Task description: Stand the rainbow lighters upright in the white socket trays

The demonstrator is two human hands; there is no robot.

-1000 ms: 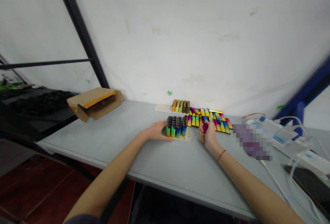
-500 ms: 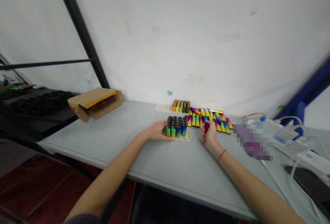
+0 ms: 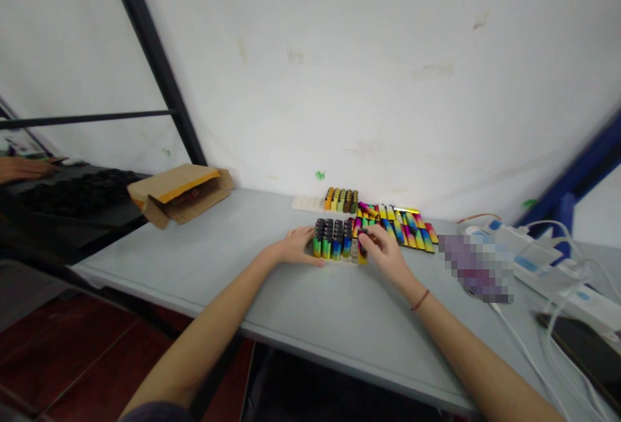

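Snugly, a gradient lighter (image 3: 361, 250) within the right hand's fingers (image 3: 372, 235)

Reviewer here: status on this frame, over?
Right hand holding a lighter at the white tray. Left hand beside the packed lighters. Loose lighters lying to the right.

Bright, flat indoor light; faint shadows; soft focus; wide-angle bending toward edges.

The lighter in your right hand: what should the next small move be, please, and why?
Probably press the lighter into the white tray's free end slot: the right hand holds it upright beside the filled rows, while the left hand braces the far side.
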